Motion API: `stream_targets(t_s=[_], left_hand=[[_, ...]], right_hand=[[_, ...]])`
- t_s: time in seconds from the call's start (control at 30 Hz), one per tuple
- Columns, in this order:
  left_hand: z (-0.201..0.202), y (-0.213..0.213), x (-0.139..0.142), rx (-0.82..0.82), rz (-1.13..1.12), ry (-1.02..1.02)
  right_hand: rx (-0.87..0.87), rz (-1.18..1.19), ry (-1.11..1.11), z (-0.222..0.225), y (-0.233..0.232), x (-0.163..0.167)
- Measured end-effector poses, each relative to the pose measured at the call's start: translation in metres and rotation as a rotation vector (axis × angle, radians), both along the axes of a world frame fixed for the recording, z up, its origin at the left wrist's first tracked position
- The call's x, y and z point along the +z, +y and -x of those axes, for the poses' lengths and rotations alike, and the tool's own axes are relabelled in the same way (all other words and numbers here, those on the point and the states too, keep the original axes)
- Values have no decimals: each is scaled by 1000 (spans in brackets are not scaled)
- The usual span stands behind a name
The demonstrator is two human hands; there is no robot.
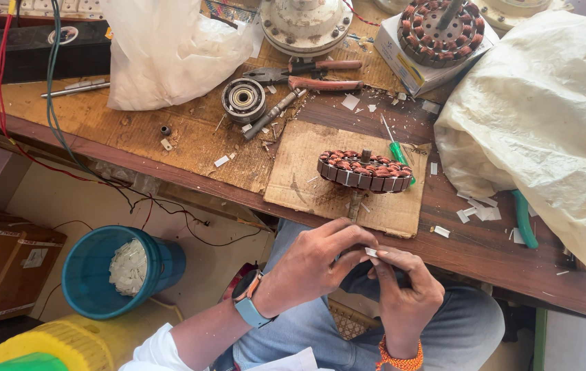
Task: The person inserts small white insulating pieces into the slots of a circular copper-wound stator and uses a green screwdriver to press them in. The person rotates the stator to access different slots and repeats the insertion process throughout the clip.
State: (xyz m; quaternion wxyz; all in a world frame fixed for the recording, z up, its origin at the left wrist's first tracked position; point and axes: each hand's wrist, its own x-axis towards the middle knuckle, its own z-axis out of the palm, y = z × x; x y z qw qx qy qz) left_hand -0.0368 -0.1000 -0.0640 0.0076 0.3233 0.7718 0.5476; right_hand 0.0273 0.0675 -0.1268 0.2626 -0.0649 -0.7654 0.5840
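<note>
my left hand (313,257) and right hand (403,288) meet over my lap, below the bench (499,254) edge, fingertips of both pinching one small white paper slip (371,252) between them. left wrist has a blue smartwatch (248,302), right wrist an orange thread band (399,361). just past the hands, a wound stator (365,170) with copper coils sits on a cardboard sheet (306,178), green-handled screwdriver (397,152) touching its far side. white paper scraps (478,209) lie near a big cream plastic bag (547,124) on the right. farther back: bearing (243,99), pliers (313,75), second stator (440,31) on a box. blue bin (117,271) on the floor at left.
</note>
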Motion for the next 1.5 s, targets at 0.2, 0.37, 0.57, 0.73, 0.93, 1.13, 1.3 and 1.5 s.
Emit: stream_targets(t_s=[0.2, 0.37, 0.57, 0.73, 0.93, 1.13, 1.3, 1.5], left_hand=[[-1, -8, 7, -50, 36, 86], [-10, -13, -2, 29, 67, 51], [-24, -7, -16, 97, -116, -106], [-30, -8, -16, 167, -173, -69], [-19, -28, 2, -3, -97, 216], [-10, -39, 16, -154, 38, 281], [-11, -40, 12, -169, -6, 227], [4, -37, 9, -170, -216, -125]], right_hand=[[7, 1, -50, -4, -9, -2], [84, 109, -61, -5, -15, -4], [93, 209, 6, -6, -34, -12], [104, 209, -26, -5, -29, -4], [279, 472, 71, -8, -5, 8], [270, 634, -44, -18, 0, 19], [218, 540, -58, -17, -6, 24], [182, -58, 222, -2, -21, 16]])
